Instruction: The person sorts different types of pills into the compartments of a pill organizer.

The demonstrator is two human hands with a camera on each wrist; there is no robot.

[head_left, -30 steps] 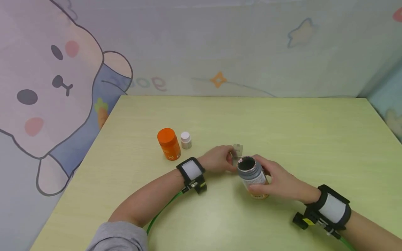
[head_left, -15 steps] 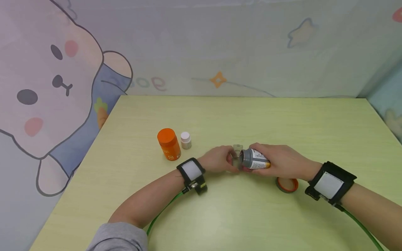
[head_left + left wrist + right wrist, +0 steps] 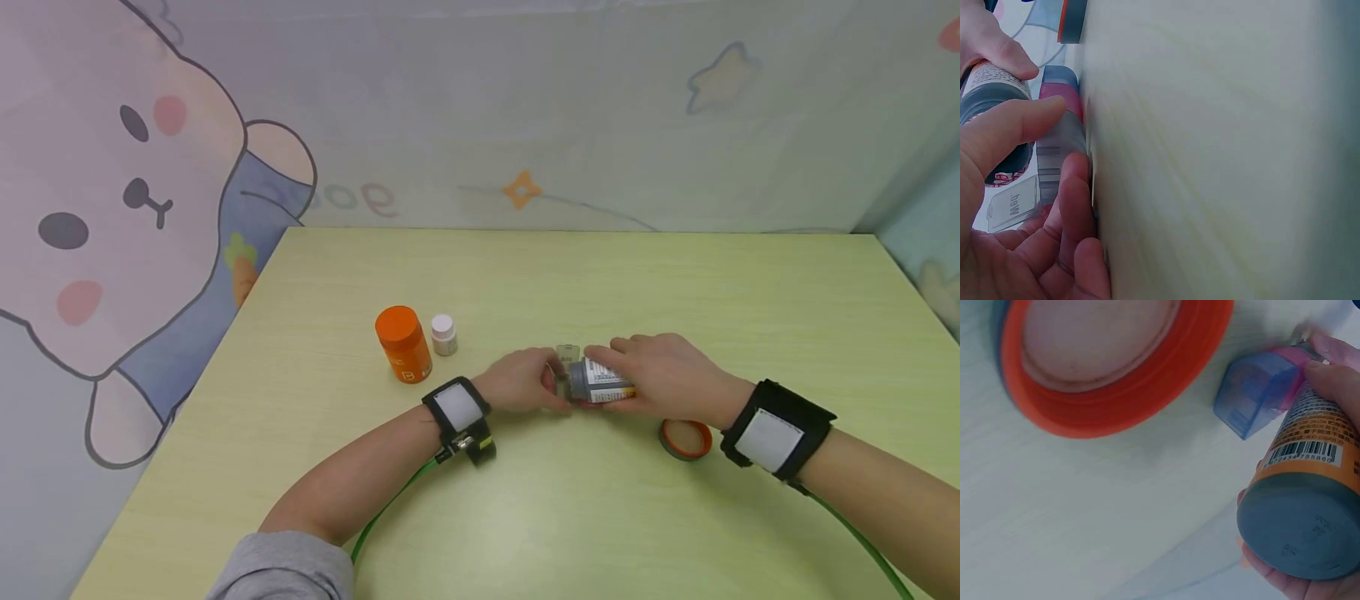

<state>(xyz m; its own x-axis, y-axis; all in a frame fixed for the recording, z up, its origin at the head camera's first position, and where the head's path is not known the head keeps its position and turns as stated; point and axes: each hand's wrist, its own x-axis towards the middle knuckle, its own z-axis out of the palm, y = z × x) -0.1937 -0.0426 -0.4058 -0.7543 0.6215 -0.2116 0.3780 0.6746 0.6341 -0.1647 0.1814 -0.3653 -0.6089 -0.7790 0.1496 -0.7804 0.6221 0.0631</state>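
Note:
My left hand (image 3: 521, 379) holds a pill organizer (image 3: 1061, 147) on the table, thumb on one side and curled fingers on the other. It has blue, pink and clear grey compartments. One clear lid marked "Wed" (image 3: 1015, 203) stands raised. With my right hand (image 3: 671, 379) I grip a grey pill bottle (image 3: 606, 383) with a white and orange label. The uncapped bottle is tipped on its side, its mouth over the organizer beside my left thumb. Its base (image 3: 1300, 528) faces the right wrist camera. Whether anything is coming out of the mouth is hidden.
The bottle's cap (image 3: 686, 439), grey with an orange inner rim, lies upturned below my right wrist. An orange bottle (image 3: 405, 346) and a small white bottle (image 3: 444, 336) stand to the left, beyond my left forearm. A printed cloth (image 3: 600, 117) hangs behind the table.
My right hand has tipped the bottle from near upright onto its side and brought its mouth left over the organizer. The cap has come into sight. My left hand has stayed put.

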